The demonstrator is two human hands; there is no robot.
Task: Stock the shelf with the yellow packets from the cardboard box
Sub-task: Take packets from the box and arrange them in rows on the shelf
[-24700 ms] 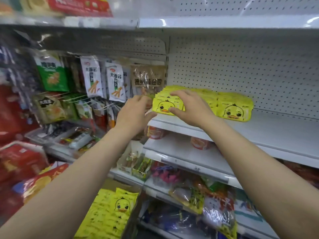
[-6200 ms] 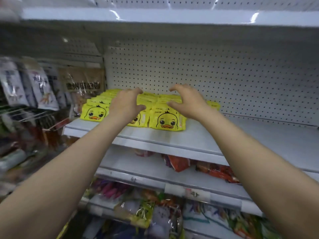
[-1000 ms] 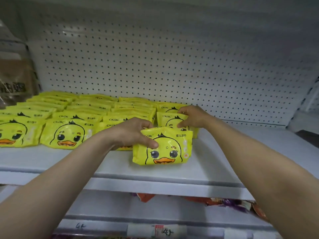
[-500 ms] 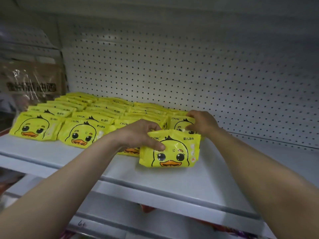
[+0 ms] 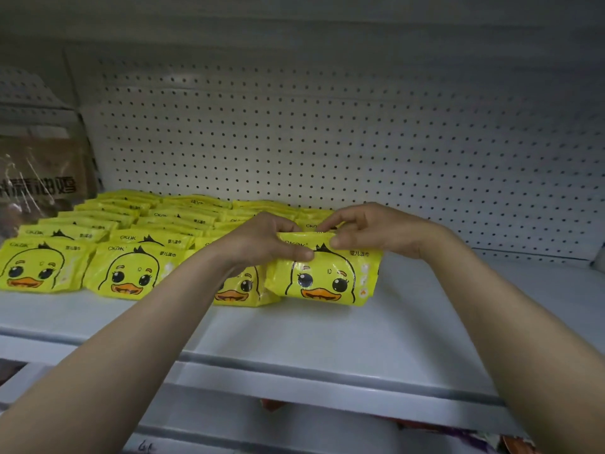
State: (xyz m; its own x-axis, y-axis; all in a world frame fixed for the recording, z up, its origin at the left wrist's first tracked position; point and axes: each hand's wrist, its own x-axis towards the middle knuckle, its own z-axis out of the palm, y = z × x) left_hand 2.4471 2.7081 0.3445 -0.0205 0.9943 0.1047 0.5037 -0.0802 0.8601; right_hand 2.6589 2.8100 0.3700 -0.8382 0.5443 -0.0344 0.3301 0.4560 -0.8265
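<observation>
Yellow packet (image 5: 322, 276), long axis left-right, duck upright, both hands gripping.

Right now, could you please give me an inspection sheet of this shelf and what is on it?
Surface: grey shelf, bare to the right of the packets.
Job's things: yellow packets in rows along the left and back; front packet at the right end of the front row.
Clutter: brown bag far left.
Hands: left hand and right hand both pinch the front packet's top edge.
Cables: nothing seen.
Surroundings: pegboard behind; lower shelves below with goods partly hidden.
</observation>
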